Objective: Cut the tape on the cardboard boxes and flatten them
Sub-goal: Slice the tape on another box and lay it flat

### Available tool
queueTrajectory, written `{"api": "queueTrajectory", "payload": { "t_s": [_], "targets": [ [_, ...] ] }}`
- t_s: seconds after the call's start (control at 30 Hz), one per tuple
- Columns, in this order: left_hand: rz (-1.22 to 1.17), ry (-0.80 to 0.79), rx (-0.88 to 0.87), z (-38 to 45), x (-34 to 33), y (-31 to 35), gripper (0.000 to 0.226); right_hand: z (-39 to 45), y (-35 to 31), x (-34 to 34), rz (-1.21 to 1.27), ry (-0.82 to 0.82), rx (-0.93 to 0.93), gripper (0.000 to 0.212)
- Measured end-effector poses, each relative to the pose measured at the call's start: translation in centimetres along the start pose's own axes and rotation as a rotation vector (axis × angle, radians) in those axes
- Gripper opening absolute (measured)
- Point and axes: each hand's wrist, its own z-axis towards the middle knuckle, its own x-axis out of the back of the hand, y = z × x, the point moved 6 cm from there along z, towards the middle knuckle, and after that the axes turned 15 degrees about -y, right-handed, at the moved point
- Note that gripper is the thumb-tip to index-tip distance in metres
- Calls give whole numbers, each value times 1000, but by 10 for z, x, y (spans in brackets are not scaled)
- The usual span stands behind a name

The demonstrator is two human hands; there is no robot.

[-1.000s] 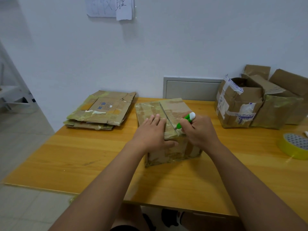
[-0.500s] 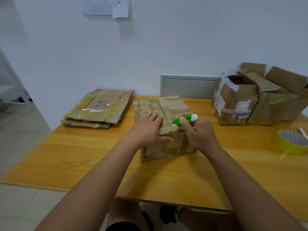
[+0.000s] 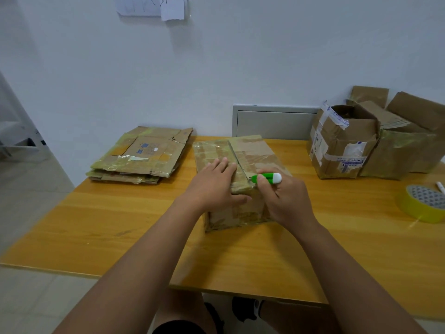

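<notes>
A taped cardboard box (image 3: 255, 153) stands in the middle of the wooden table (image 3: 120, 227). My left hand (image 3: 213, 184) lies flat on the box's left top flap, fingers spread, pressing it down. My right hand (image 3: 283, 198) grips a green and white utility knife (image 3: 268, 178) at the near end of the top centre seam, its tip at the box's front top edge. The seam behind the knife shows as a dark slit between the flaps.
A stack of flattened cardboard boxes (image 3: 142, 155) lies at the back left. Two upright boxes, one open (image 3: 342, 145) and one larger (image 3: 407, 141), stand at the back right. A yellow tape roll (image 3: 425, 203) and a white marker (image 3: 440, 188) lie at the right edge.
The knife has come toward me along the top seam, from mid-box to the front edge, and lies flatter. My left hand has stayed on the left flap.
</notes>
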Motion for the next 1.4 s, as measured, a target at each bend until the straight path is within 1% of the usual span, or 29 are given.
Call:
{"api": "queueTrajectory", "payload": {
  "t_s": [0.07,0.2,0.3,0.5,0.67,0.8,0.93,1.03,1.1,1.17,1.23,1.27,1.33,1.4],
  "targets": [
    [-1,0,1,1,0,0,102,0,0,-1,-8,-3,-4,28],
    [-13,7,0,1,-1,-1,102,0,-5,-2,-74,-39,18,41],
    [-14,8,3,0,0,-1,102,-5,-5,-3,-94,-59,47,41],
    [-16,19,-1,1,0,0,104,-5,-3,16,-2,97,75,39],
    [-22,8,-1,-1,0,-1,103,3,2,-2,-54,-23,15,30],
    [-24,2,0,0,0,0,102,-5,1,-4,-28,-76,72,41],
    [-12,-5,3,0,0,1,103,-11,-1,-1,-86,-88,104,42],
    [-1,-4,0,0,1,-1,103,-14,1,11,4,-4,111,39],
    [6,-19,-15,2,3,-5,103,-15,6,21,137,58,92,36],
    [1,-42,-41,3,7,-11,103,-14,12,27,273,70,49,31],
    [9,-53,-65,5,11,-19,101,-12,15,28,370,11,42,22],
    [28,-55,-73,7,14,-24,100,-11,16,28,383,-36,53,21],
    [76,-53,-89,10,18,-31,97,-8,19,24,342,-133,77,26],
    [89,-43,-107,12,20,-31,87,-6,21,18,250,-212,120,30]
  ]
}}
